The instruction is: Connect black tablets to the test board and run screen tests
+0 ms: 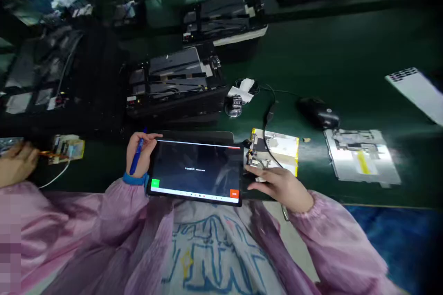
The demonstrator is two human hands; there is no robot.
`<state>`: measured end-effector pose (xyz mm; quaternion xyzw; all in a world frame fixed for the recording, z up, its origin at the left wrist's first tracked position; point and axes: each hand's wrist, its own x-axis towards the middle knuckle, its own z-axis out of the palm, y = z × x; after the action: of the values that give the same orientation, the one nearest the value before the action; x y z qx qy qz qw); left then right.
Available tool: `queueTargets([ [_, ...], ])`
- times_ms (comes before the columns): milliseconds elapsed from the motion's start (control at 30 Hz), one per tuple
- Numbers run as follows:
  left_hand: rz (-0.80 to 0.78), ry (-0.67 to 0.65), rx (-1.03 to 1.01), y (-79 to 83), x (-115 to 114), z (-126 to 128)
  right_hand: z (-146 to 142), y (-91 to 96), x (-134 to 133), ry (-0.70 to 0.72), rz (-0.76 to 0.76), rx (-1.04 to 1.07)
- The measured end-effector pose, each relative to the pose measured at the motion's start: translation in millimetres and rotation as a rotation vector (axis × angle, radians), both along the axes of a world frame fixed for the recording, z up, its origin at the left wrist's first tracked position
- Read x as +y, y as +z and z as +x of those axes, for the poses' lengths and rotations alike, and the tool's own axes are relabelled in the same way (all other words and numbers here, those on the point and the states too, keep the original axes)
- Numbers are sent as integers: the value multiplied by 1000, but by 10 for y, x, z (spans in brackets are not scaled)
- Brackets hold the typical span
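A tablet (197, 170) with a dark lit screen, a green button at lower left and an orange one at lower right, rests at the near table edge. My left hand (140, 154) grips its left edge and has a blue pen (137, 153) between its fingers. My right hand (282, 184) rests by the tablet's right edge, fingers stretched toward a circuit board with a yellow-edged panel (280, 147) that a black cable runs to.
Black trays of tablets (176, 83) stand behind. A small counter (235, 103), a black scanner-like device (318, 113) and a silver back plate (363, 154) lie on the green table. Another person's hand (17, 161) works at a small board (67, 147) at left.
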<state>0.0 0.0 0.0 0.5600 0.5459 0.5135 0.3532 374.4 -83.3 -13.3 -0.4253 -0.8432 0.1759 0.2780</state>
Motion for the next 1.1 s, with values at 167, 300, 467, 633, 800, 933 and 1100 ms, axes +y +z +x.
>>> queueTargets([
  [167, -14, -2, 17, 25, -3, 14, 105, 127, -117, -367, -108, 102],
  [300, -43, 15, -10, 23, 10, 18, 377, 149, -133, -784, -261, -17],
  [467, -47, 36, -16, 40, 31, 44, 479, 97, -58, -707, -507, -79],
  [633, -20, 62, -34, 77, 56, 121, 321, 304, -12, -581, -752, 252],
  [800, 21, 74, -77, 104, 101, 193, 11, 386, 46, -359, -990, 601],
  [933, 39, 73, -62, 109, 132, 222, -152, 257, 127, -451, -885, 531],
  [1100, 57, 60, -32, 110, 143, 227, -184, 160, 154, -478, -905, 472],
])
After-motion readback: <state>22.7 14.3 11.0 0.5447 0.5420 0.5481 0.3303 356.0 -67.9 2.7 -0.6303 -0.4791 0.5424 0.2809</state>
